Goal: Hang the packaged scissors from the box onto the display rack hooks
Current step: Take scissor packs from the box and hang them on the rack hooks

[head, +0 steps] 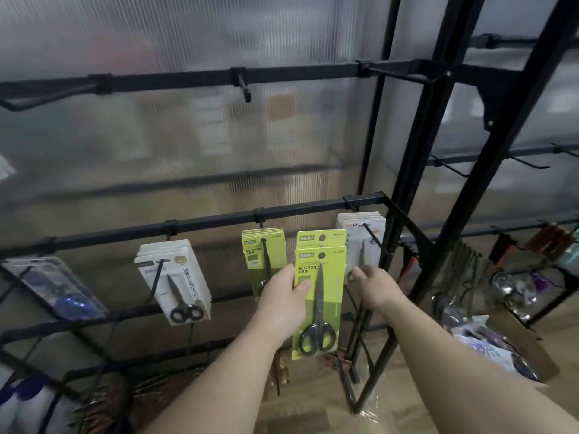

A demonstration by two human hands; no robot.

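Green scissors packs point(330, 296): I'm holding two, overlapping, below the display rack's rail point(213, 219), between the hung green stack point(277, 245) and the white stack point(360, 227).
Left hand point(282, 302): gripping their left edge.
Right hand point(374, 288): curling at their right edge; grip unclear.

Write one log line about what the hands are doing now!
step: hanging | left hand: holds green scissors packs | right hand: at packs' right edge, grip unclear | status: not yet hung
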